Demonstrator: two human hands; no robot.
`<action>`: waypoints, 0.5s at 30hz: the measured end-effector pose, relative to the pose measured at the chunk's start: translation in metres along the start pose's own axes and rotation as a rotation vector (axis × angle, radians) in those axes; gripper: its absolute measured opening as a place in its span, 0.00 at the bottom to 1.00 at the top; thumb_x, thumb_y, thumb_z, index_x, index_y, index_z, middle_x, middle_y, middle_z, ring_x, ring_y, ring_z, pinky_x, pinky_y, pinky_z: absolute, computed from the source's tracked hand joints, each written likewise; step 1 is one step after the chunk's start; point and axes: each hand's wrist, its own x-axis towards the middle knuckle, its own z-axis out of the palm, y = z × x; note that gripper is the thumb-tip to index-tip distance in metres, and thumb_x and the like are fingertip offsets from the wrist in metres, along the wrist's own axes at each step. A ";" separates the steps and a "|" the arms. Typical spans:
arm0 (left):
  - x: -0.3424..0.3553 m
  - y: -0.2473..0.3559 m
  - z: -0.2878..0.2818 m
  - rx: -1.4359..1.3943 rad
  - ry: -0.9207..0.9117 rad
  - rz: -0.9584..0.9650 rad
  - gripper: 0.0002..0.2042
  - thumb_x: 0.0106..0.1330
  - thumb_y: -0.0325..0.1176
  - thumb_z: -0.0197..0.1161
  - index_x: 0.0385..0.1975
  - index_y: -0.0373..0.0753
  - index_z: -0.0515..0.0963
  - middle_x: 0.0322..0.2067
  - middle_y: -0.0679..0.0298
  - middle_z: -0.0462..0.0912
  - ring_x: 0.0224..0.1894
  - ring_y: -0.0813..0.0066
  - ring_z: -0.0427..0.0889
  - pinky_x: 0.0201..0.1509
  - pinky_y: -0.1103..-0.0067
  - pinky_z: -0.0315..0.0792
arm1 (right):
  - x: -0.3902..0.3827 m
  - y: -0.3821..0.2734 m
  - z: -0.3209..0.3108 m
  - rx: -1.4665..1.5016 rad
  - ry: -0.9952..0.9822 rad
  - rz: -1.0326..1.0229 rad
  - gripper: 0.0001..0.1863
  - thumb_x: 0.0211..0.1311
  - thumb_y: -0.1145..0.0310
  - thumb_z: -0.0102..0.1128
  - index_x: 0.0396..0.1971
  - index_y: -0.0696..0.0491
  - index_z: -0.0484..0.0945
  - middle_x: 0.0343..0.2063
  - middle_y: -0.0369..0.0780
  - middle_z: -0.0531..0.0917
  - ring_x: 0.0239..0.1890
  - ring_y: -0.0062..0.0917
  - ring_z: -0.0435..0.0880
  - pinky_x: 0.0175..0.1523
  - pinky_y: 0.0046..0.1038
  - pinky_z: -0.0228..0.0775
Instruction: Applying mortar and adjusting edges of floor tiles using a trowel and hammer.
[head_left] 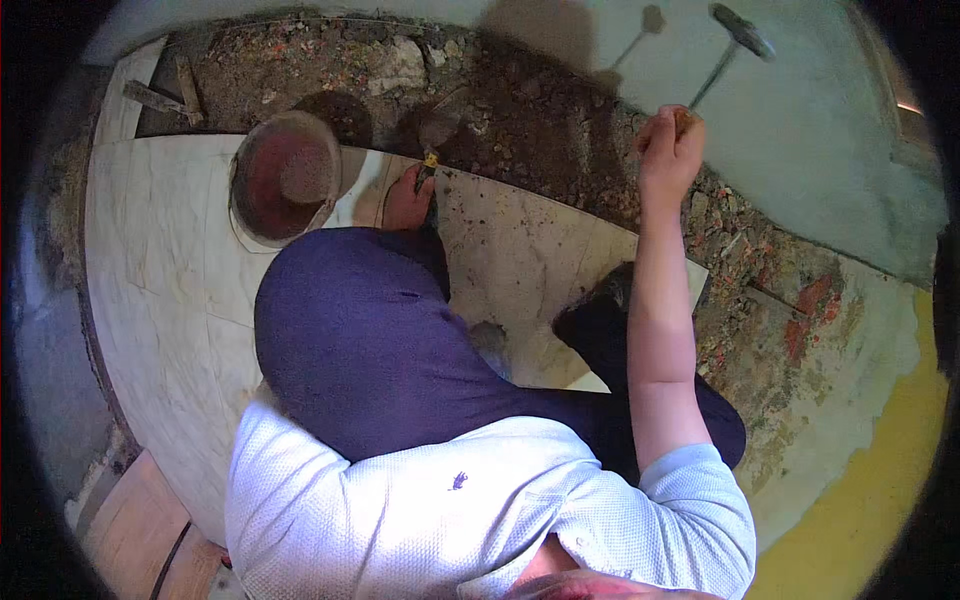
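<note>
My right hand (672,160) is raised at the upper right, its fingers wrapped round the handle of a hammer (742,40). The hammer's thin shaft slants up to a dark head, held in the air before the wall. My left hand (406,200) is low by the edge of the tiles, beyond my bent knee. It grips a trowel (430,160) by its yellow and black handle; the dim blade reaches over the rubble. To the left of that hand, a round bucket (240,200) with a reddish inside stands on the tiles.
Pale marbled floor tiles (150,230) spread out at the left and under my legs. Along their far edge runs a strip of broken rubble and soil (560,140), up to a plastered wall (800,150). Wood scraps (155,98) lie at the far left; a thin rod (775,300) lies at the right.
</note>
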 end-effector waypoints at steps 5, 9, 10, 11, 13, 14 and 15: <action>0.002 -0.024 0.010 0.024 0.025 0.049 0.29 0.72 0.52 0.53 0.64 0.37 0.67 0.52 0.41 0.79 0.55 0.40 0.77 0.59 0.58 0.70 | -0.096 0.076 0.051 0.035 0.006 0.474 0.15 0.75 0.61 0.51 0.45 0.60 0.68 0.25 0.42 0.78 0.24 0.27 0.79 0.31 0.31 0.72; 0.004 -0.010 0.004 -0.057 -0.055 -0.013 0.29 0.72 0.52 0.53 0.64 0.35 0.67 0.53 0.40 0.78 0.56 0.40 0.77 0.59 0.59 0.69 | -0.215 0.177 0.037 -0.621 -0.533 0.469 0.17 0.70 0.63 0.53 0.47 0.63 0.72 0.37 0.58 0.81 0.43 0.56 0.81 0.47 0.44 0.73; 0.003 -0.013 0.004 -0.075 -0.027 0.026 0.30 0.72 0.52 0.53 0.64 0.34 0.67 0.54 0.40 0.77 0.56 0.41 0.76 0.60 0.59 0.69 | -0.205 0.175 0.040 -0.619 -0.542 0.461 0.17 0.70 0.63 0.53 0.47 0.63 0.72 0.37 0.58 0.81 0.43 0.56 0.81 0.47 0.44 0.73; 0.003 -0.016 0.005 -0.093 -0.001 0.068 0.31 0.72 0.53 0.53 0.64 0.33 0.67 0.56 0.40 0.76 0.57 0.41 0.76 0.60 0.59 0.68 | -0.187 0.176 0.041 -0.623 -0.458 0.361 0.17 0.70 0.62 0.54 0.46 0.61 0.73 0.37 0.57 0.82 0.43 0.55 0.82 0.47 0.45 0.73; -0.011 0.001 0.002 -0.097 -0.046 0.043 0.31 0.72 0.53 0.53 0.64 0.32 0.67 0.57 0.40 0.75 0.58 0.41 0.75 0.61 0.59 0.68 | -0.159 0.154 0.022 -0.614 -0.285 0.235 0.16 0.69 0.61 0.55 0.45 0.59 0.75 0.37 0.55 0.83 0.44 0.53 0.83 0.47 0.44 0.74; -0.001 0.012 -0.004 -0.096 -0.033 0.034 0.31 0.72 0.52 0.53 0.64 0.32 0.67 0.58 0.40 0.74 0.59 0.42 0.74 0.62 0.60 0.67 | -0.119 0.141 0.023 -0.572 -0.208 0.147 0.15 0.69 0.62 0.56 0.44 0.59 0.76 0.38 0.54 0.83 0.44 0.52 0.83 0.47 0.43 0.74; 0.000 0.003 -0.006 -0.089 -0.017 0.027 0.31 0.72 0.52 0.53 0.64 0.32 0.67 0.58 0.40 0.74 0.59 0.42 0.74 0.62 0.60 0.67 | -0.080 0.097 0.031 -0.615 -0.177 0.313 0.13 0.68 0.64 0.57 0.43 0.59 0.77 0.40 0.53 0.83 0.45 0.49 0.83 0.48 0.41 0.74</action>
